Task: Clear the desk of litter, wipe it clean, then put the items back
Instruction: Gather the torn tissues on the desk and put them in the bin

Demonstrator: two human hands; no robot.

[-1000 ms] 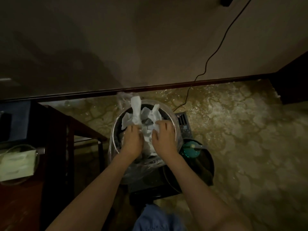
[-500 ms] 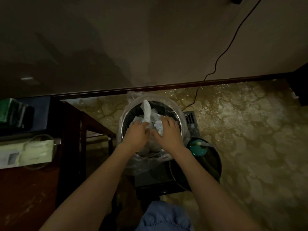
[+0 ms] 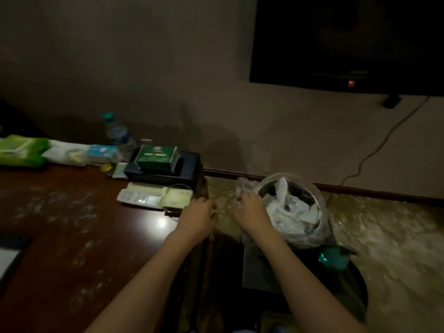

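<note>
- Litter (image 3: pixel 292 212), white crumpled tissue, fills the bin (image 3: pixel 319 195) at centre right of the frame, on the floor just past the worktop's right end.
- A clear bag (image 3: pixel 242 185) lines the bin and spills over its rim.
- Left hand (image 3: pixel 198 216), centre frame, hangs over the worktop's right edge, back up, fingers curled; whether they pinch anything cannot be told through the blur.
- Right hand (image 3: pixel 252 211) sits at the bin's left rim, fingers curled at the bag edge; the grip itself is not clear.
- Both forearms rise from the bottom of the frame, bare.
- Worktop (image 3: pixel 72 236), dark wood at lower left, carries pale smears.
- Along its far side: a green wipes pack (image 3: pixel 20 150), a bottle (image 3: pixel 117 134), a green box (image 3: pixel 157 156) whose lettering is too blurred to read, and a pale tray (image 3: pixel 153 195).
- A dark screen (image 3: pixel 348 42) fills the upper right, with a red light.
</note>
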